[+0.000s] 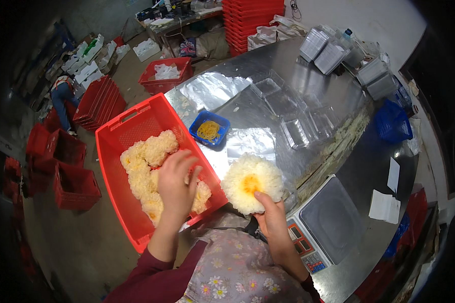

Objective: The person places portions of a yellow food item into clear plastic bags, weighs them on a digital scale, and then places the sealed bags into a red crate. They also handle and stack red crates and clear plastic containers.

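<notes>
My right hand (270, 216) grips a large, pale, frilly mushroom cluster (267, 178) with an orange-yellow centre, thumb on its face, above the steel table's near edge. My left hand (177, 183) is over a red plastic crate (113, 166), its fingers spread and blurred, nothing seen in them. Several similar cream clusters (138, 163) lie in the crate beneath and around it. Just beyond the held cluster, a sheet of foil-like film (252, 142) lies on the table. A blue plastic basket (225, 132) of yellow rubber bands (208, 130) stands beside the crate.
A digital scale (330, 219) stands at the right. Clear plastic trays (295, 130) and more film (212, 89) lie farther back on the steel table (265, 57), with stacked clear containers (330, 57) behind. Red crates (98, 100) stand on the floor; a person (62, 98) bends near them.
</notes>
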A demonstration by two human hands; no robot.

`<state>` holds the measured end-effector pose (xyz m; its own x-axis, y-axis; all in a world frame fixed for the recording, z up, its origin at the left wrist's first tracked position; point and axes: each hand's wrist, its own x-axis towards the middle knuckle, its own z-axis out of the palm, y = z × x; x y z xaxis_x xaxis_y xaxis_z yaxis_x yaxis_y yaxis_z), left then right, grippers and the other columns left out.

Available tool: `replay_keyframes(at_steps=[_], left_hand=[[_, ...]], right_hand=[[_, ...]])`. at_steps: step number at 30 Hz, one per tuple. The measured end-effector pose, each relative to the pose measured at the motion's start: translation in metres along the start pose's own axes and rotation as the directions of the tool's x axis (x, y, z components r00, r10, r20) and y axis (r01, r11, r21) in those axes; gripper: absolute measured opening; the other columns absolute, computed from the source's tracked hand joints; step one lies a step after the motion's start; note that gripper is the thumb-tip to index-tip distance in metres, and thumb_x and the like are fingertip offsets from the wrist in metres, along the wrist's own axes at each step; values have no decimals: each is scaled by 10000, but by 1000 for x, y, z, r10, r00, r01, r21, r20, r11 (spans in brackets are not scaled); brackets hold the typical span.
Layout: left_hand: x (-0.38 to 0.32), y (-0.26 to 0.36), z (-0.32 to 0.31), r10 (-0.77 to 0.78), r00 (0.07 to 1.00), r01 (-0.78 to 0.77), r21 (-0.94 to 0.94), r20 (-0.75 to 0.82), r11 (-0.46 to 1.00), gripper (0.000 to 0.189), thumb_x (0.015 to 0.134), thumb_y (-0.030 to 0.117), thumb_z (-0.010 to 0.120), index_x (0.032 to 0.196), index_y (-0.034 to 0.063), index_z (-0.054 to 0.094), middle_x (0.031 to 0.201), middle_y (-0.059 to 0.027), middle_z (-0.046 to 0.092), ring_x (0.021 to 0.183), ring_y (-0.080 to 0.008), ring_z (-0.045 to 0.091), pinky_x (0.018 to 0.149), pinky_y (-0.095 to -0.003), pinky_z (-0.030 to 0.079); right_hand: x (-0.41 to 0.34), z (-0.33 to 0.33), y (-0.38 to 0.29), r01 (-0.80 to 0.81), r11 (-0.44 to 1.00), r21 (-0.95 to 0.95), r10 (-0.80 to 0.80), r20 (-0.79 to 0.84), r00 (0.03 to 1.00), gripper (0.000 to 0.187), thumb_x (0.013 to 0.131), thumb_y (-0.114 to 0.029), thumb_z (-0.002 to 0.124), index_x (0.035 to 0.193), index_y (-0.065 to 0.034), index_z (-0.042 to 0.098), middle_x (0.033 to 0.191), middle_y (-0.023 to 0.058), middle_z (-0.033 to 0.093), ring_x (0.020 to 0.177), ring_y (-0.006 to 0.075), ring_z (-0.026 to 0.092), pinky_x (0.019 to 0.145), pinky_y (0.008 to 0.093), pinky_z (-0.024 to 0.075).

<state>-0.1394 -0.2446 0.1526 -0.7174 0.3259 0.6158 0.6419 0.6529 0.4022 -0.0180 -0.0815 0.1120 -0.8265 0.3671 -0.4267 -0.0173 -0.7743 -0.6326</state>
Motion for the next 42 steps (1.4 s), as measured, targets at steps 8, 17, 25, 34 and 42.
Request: replay_keyframes(at_steps=[8,17,25,34,42], left_hand=[[-3,52,26,264,963,-242,-248,58,938,194,651,29,715,828,86,657,780,-39,585,740,-226,559,623,-347,388],[3,53,30,433,894,-407,-191,117,893,168,663,45,673,819,53,610,771,-46,579,710,-227,555,646,-345,393],[9,45,37,447,885,-407,-248,133,879,173,646,26,647,792,37,556,784,-91,552,742,-271,545,644,-376,415],[-3,-30,30,-340,839,502,-362,425,785,140,831,62,612,925,-19,548,843,-128,571,784,-221,587,688,-330,474],[-41,19,56,321,355,702,-24,878,-711,802,856,697,336,1354,69,378,1324,-190,465,1181,-377,493,968,-532,424]], right_hand=[[-7,-1,8,280,892,-355,-282,46,958,501,784,-20,647,1234,5,429,1155,111,541,1034,167,540,890,309,442],[-14,-2,3,452,607,-653,-481,151,864,507,760,8,644,1211,0,413,1097,94,535,994,155,529,883,296,435],[-14,-9,2,404,662,-631,-429,124,895,571,727,-58,694,1230,10,432,1114,139,566,1023,216,559,881,346,446],[-1,-20,-3,432,720,-543,-480,60,875,632,717,-42,704,1268,14,402,1142,135,547,1053,206,538,893,333,447],[-6,-7,-20,697,116,-708,-603,508,616,663,647,-36,722,1257,-24,461,1187,181,531,1081,337,543,926,392,433]])
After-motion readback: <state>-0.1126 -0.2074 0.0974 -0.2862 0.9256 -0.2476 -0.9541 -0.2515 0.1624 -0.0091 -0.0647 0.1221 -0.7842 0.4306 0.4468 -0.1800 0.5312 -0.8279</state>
